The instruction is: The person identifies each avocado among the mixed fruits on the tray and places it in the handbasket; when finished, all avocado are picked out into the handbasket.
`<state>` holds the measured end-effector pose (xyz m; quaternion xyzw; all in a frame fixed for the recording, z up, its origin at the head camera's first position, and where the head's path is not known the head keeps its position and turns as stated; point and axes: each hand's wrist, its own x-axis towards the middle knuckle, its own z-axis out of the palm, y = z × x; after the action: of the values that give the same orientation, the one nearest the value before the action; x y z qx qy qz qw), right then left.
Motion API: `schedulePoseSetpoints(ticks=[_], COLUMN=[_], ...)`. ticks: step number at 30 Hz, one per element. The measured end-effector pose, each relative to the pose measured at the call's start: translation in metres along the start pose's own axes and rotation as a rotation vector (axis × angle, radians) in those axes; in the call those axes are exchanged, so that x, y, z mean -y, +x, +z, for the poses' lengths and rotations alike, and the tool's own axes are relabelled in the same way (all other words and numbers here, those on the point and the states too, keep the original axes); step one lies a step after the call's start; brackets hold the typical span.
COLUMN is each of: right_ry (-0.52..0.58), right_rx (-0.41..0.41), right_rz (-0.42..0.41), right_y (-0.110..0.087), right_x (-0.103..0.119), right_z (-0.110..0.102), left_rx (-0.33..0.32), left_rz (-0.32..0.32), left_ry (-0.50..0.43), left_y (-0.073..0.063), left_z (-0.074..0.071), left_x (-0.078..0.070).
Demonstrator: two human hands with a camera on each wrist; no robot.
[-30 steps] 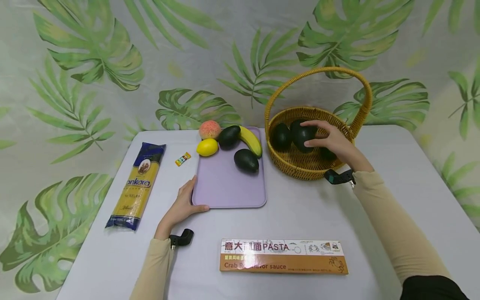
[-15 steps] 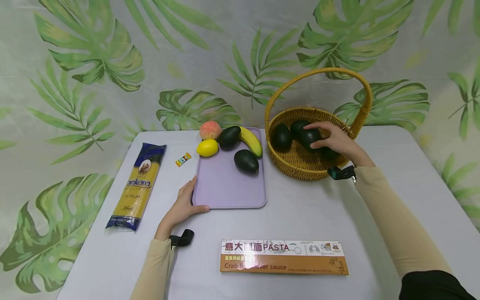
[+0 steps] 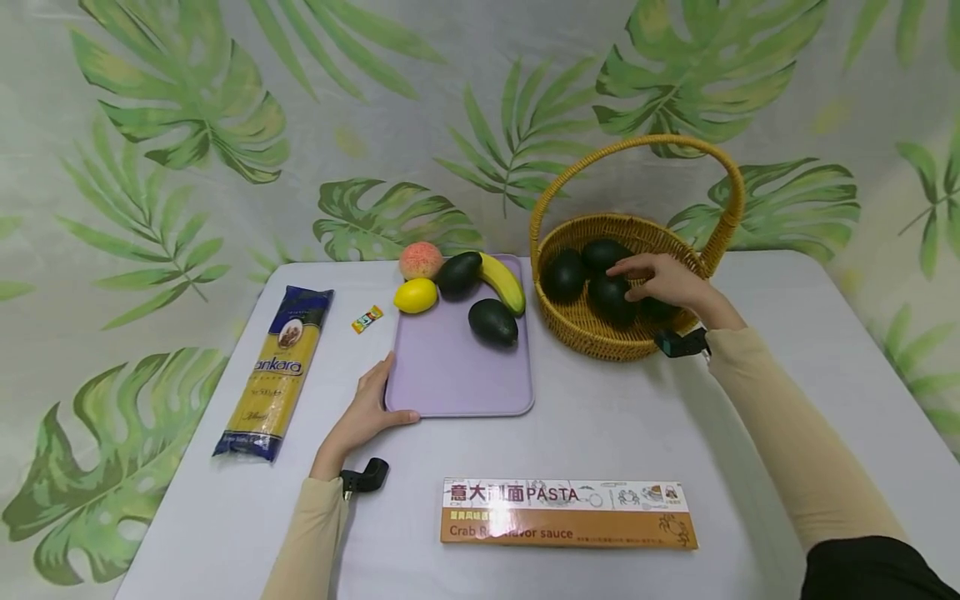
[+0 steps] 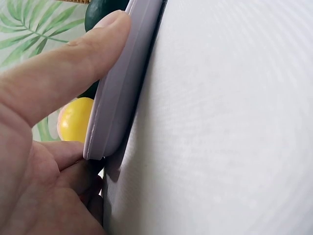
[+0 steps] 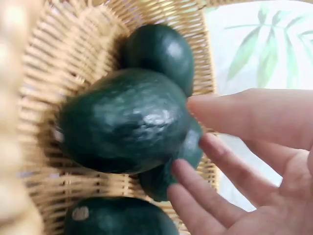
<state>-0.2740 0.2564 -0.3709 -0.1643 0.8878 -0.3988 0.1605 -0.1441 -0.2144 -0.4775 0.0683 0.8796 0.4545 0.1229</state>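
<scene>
My left hand [image 3: 363, 415] grips the near-left corner of the lilac tray [image 3: 457, 379]. In the left wrist view its thumb lies against the rim, fingers round the corner. A peach [image 3: 421, 261], lemon [image 3: 416, 296], banana [image 3: 502, 285] and two avocados, one at the back [image 3: 459, 275] and one nearer [image 3: 492, 323], are on or at the tray. My right hand [image 3: 667, 282] is inside the wicker basket [image 3: 577, 340], fingers spread, its fingertips right at the edge of a dark green avocado [image 5: 122, 122]. Several more avocados lie around that one.
The basket's tall handle [image 3: 637, 143] arches above my right hand. A pasta bag [image 3: 273, 371] lies at the left, with a small wrapped packet [image 3: 367, 319] beside it. A pasta box [image 3: 568, 513] lies near the front. A leaf-print cloth [image 3: 390, 108] hangs behind the table.
The avocado at my right hand has moved right and down within the basket, and the fingers have loosened from it. My left hand stays at the tray corner.
</scene>
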Motion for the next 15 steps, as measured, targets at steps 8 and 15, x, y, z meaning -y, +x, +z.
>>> schedulePoseSetpoints(ticks=[8,15], right_ry=[0.231,0.397], right_rx=[-0.049,0.030], right_rz=[-0.003,-0.102], right_y=[-0.015,-0.019], right_x=[0.016,0.036], right_z=[0.004,0.025], left_rx=[-0.001,-0.003], left_rz=[-0.005,-0.001], left_ry=[0.004,0.005], left_y=[0.000,0.001], left_z=[0.001,0.000], left_x=[0.001,0.002])
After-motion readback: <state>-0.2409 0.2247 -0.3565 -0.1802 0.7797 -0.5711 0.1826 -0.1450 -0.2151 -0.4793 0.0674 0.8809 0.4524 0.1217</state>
